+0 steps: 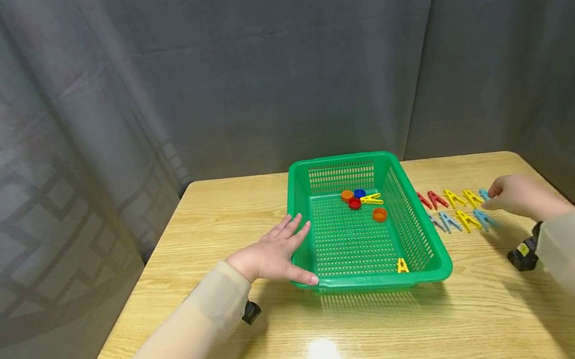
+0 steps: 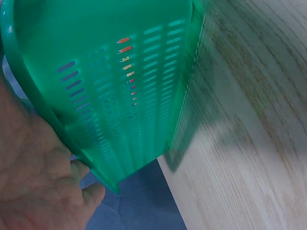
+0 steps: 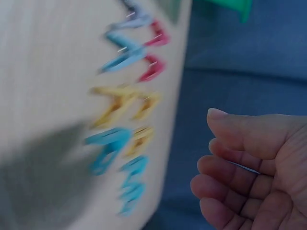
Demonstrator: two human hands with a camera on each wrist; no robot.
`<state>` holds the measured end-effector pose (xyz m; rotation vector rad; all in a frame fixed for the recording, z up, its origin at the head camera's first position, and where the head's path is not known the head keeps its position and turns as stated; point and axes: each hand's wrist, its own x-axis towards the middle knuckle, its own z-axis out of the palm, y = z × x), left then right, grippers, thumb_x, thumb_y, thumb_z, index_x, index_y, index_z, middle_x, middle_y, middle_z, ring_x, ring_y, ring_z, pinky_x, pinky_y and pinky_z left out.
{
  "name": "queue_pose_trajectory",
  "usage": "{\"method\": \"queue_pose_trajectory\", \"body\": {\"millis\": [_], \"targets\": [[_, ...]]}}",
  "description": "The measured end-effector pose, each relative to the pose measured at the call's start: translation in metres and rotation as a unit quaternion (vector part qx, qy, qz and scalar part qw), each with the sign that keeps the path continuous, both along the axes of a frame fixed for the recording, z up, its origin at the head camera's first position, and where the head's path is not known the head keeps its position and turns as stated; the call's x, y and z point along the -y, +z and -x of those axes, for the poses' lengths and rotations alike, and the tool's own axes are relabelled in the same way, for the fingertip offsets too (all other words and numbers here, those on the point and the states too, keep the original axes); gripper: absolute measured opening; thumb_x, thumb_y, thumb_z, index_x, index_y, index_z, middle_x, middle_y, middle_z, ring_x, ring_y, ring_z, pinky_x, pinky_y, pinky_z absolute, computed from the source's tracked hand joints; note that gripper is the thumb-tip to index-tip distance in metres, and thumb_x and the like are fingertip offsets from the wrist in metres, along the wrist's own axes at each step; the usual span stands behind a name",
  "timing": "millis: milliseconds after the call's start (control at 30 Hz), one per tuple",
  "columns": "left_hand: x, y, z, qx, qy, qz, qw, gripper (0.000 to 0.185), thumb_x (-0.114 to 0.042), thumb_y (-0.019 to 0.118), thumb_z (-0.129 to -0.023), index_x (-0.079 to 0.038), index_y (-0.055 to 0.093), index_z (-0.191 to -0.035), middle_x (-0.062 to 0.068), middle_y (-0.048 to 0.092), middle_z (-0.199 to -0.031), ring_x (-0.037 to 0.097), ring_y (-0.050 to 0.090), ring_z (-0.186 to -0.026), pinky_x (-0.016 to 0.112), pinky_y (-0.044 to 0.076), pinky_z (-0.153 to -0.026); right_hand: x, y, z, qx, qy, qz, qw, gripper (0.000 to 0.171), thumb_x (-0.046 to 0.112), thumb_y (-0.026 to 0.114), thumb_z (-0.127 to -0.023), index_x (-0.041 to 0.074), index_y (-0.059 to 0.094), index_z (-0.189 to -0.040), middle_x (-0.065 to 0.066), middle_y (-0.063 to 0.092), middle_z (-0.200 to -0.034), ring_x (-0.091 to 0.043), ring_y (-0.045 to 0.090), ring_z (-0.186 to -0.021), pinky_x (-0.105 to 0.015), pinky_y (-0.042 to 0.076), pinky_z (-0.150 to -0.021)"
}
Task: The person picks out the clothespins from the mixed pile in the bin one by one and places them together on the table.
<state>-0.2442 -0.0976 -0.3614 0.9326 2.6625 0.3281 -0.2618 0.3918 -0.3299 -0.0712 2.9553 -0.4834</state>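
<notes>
My left hand [image 1: 278, 252] rests at the near left corner of a green plastic basket [image 1: 368, 281], fingers spread over its rim. In the left wrist view those fingers lie along the rim, outside the slotted wall. To the basket's right, my right hand [image 1: 527, 195] hovers by the far end of two rows of clothespins. Its fingers are loosely bent with nothing between them in the right wrist view. Nearest to it are blue clothespins [image 3: 132, 187]. Along the rows are yellow clothespins [image 1: 468, 220], red clothespins [image 1: 437, 199] and a light blue clothespin [image 1: 449, 222].
Inside the basket lie a yellow clothespin [image 1: 372, 199] at the back and another yellow clothespin [image 1: 402, 266] near the front. Orange caps [image 1: 379, 214], a red cap [image 1: 354, 203] and a blue cap [image 1: 359, 193] are there too. Grey curtains [image 1: 272, 71] stand behind the wooden table [image 1: 236, 205].
</notes>
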Motion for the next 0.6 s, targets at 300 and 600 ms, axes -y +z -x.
{"method": "queue_pose_trajectory", "body": {"millis": [300,600], "targets": [[0.0,0.001,0.0,0.003,0.002,0.0,1.0,0.113,-0.071,0.063,-0.076,-0.02,0.003,-0.156,-0.001,-0.012,-0.161,0.022,-0.015,-0.146,0.049,0.004,-0.116,0.051,0.037,0.002,-0.062,0.025,-0.006,0.998,0.041,0.027,0.066,-0.09,-0.009,0.06,-0.109,-0.027,0.061,-0.103,-0.034,0.059,-0.083,-0.044,0.05,-0.064],[0.0,0.001,-0.001,0.007,0.003,0.001,1.0,0.113,-0.071,0.063,-0.076,-0.02,0.003,-0.156,-0.001,-0.012,-0.161,0.022,-0.014,-0.146,0.05,0.003,-0.116,0.118,0.061,0.002,-0.127,0.093,0.019,0.987,0.026,0.018,0.066,-0.091,-0.004,0.064,-0.102,-0.019,0.065,-0.095,-0.031,0.058,-0.082,-0.05,0.049,-0.074]]}}
